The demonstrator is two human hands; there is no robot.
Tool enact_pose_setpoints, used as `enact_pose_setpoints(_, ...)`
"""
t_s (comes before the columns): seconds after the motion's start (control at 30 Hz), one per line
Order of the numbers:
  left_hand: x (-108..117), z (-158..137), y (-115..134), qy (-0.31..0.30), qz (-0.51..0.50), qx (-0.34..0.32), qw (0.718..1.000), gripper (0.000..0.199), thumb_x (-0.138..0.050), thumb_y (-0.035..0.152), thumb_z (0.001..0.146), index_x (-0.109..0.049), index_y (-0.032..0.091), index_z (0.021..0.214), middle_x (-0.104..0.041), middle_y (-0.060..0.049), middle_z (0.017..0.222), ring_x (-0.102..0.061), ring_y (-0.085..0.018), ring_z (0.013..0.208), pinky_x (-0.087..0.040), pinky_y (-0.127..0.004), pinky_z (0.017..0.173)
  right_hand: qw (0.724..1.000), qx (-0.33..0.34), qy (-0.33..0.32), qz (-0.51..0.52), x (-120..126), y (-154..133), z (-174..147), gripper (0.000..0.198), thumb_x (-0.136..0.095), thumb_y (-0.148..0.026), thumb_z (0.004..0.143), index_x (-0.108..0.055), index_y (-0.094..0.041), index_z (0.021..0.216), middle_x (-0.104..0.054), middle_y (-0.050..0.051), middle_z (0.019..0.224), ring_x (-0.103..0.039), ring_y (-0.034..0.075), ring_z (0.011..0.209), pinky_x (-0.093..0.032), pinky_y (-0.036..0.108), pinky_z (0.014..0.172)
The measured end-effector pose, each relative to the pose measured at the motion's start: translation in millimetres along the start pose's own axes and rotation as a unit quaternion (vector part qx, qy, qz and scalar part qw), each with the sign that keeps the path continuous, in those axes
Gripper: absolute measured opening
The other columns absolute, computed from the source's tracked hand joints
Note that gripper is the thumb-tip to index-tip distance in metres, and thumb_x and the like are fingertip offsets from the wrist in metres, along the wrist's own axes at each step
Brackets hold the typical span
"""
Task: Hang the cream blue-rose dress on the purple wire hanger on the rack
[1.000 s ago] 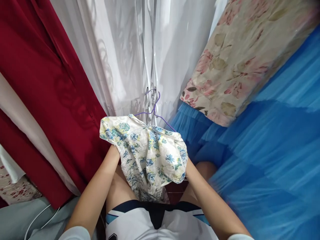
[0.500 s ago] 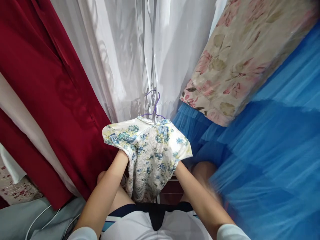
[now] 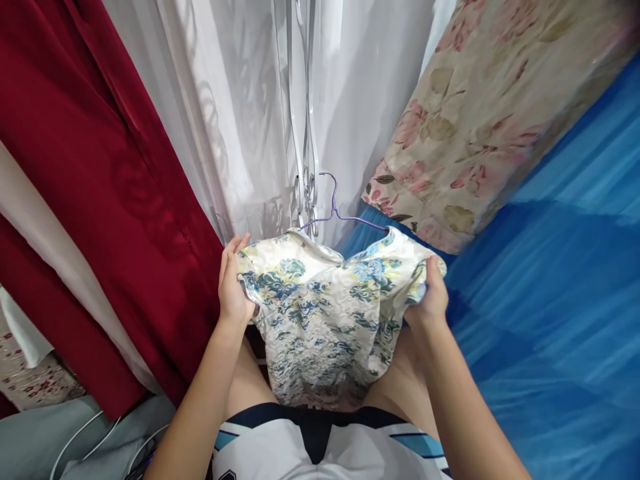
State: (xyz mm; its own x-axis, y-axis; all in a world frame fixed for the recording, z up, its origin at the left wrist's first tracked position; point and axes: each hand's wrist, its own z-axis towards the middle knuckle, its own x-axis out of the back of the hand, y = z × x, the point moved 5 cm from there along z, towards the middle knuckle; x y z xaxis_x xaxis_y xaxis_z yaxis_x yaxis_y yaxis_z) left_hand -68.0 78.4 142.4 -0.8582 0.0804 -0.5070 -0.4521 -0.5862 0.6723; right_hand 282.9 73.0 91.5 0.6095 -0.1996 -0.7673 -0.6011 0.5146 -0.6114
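Observation:
A white blouse [image 3: 325, 313] with blue, green and yellow flowers is spread out in front of me, above my lap. Inside its neckline sits a purple wire hanger [image 3: 334, 210], whose hook rises in front of the white metal rods. My left hand [image 3: 234, 280] grips the blouse at its left shoulder and sleeve edge, fingers behind the cloth. On the opposite side my right hand [image 3: 433, 293] holds the other sleeve, thumb in front. The lower part of the blouse hangs between my thighs.
Dark red fabric [image 3: 145, 200] hangs at the left, white curtains [image 3: 230, 100] behind. To the right hang a floral cloth [image 3: 450, 147] and blue tulle [image 3: 560, 320]. White metal rods [image 3: 310, 100] stand upright in the middle. White cables [image 3: 80, 433] lie on grey fabric [image 3: 30, 433] at lower left.
Both hands have come out from inside the blouse and moved apart, now holding its sleeves from outside. The blouse is stretched wider, and the hanger has shifted right and shows more.

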Motion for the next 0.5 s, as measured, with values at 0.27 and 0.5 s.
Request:
enact_pose_setpoints(0.27, -52.8, 29.0, 34.4, -0.195, 0.488, -0.205, 0.825, 0.051, -0.057, 0.051, 0.092, -0.055, 0.022, 0.133, -0.06, -0.011, 0.129, -0.054, -0.029, 0.123, -0.039, -0.047, 0.11, 0.988, 0.137, 0.063, -0.027, -26.4, -66.8, -58.2, 0.041, -0.05, -0.057, 0.094, -0.072, -0.027, 0.11, -0.071, 0.006, 0.12, -0.063, 0.026, 0.12, -0.054, 0.043, 0.102)
enact_pose_setpoints(0.5, -49.5, -71.9, -51.6, -0.337, 0.528, -0.236, 0.743, 0.132, -0.071, 0.079, 0.058, -0.007, 0.02, 0.157, -0.029, -0.022, 0.155, -0.031, -0.042, 0.142, -0.008, -0.065, 0.118, 0.997, -0.03, 0.034, -0.066, 8.6, -26.2, -179.1, 0.053, -0.039, -0.067, 0.094, -0.063, -0.036, 0.131, -0.072, 0.004, 0.121, -0.061, 0.027, 0.124, -0.052, 0.047, 0.103)
